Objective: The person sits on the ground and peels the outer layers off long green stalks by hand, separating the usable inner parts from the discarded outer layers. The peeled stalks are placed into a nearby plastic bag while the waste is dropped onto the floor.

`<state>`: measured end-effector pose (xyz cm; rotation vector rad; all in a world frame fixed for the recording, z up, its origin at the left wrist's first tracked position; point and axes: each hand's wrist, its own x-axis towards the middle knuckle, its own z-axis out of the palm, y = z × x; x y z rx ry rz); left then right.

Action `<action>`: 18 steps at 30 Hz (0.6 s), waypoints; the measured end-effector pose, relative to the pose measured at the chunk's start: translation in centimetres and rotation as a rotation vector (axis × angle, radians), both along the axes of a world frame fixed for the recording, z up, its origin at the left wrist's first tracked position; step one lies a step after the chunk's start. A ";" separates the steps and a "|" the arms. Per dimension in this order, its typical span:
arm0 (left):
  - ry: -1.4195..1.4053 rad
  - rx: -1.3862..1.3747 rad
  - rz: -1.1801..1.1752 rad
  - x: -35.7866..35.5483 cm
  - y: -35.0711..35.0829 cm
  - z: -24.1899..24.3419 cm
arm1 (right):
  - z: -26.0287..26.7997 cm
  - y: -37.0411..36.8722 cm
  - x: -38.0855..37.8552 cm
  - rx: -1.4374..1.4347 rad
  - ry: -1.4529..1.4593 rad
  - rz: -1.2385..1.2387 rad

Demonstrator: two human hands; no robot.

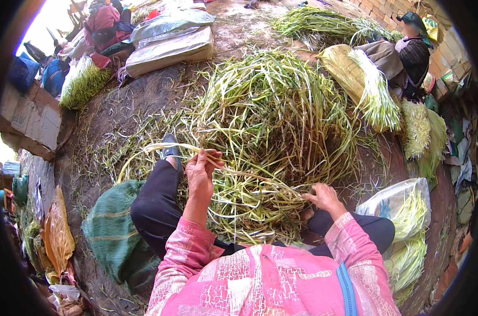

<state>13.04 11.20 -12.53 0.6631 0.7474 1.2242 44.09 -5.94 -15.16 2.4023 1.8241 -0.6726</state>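
My left hand (199, 173) grips a few pale, long stems (164, 147) of a leafy vegetable, possibly garlic greens. Their whitish ends reach out to the left, above my shoe (172, 148). From that hand a thin brownish strand (258, 176) runs right towards my right hand (325, 197), whose fingertips are pinched at its far end. Between my bent legs lie loose and discarded leaves (239, 205), under both hands. Just beyond them rises a large heap of uncleaned green stalks (270, 102), with brown, withered parts on its near side.
At my right, pale stalk bundles (407, 256) lie by a whitish plastic sack (381, 201). A green woven sack (112, 233) sits beside my left leg. Further off are a long wrapped block (172, 51), a carton (33, 118), and a seated person (413, 59) near another bundle (375, 91).
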 end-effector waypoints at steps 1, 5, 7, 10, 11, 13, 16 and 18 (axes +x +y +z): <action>0.012 -0.001 -0.013 0.1 -0.1 0.0 | 0.4 1.3 -0.3 0.100 0.180 -0.019; 0.050 0.022 -0.074 0.6 -0.6 0.3 | 2.3 6.7 -6.5 0.458 0.772 0.158; 0.054 0.013 -0.100 1.1 -0.9 0.6 | 2.6 8.7 -10.0 0.207 1.091 0.079; 0.049 0.049 -0.114 1.8 -1.4 0.9 | 2.4 10.3 -13.9 0.203 1.426 -0.073; 0.035 0.038 -0.113 2.0 -1.7 1.0 | 2.3 10.2 -14.5 0.192 1.425 -0.135; 0.010 0.031 -0.102 2.6 -2.3 0.8 | 1.9 9.9 -14.9 0.315 1.469 -0.181; 0.209 -0.070 -0.265 3.2 -3.5 0.2 | 1.4 9.4 -14.7 0.409 1.423 -0.253; 0.130 -0.090 -0.264 3.4 -3.9 -0.3 | 1.2 9.2 -14.6 0.378 1.491 -0.310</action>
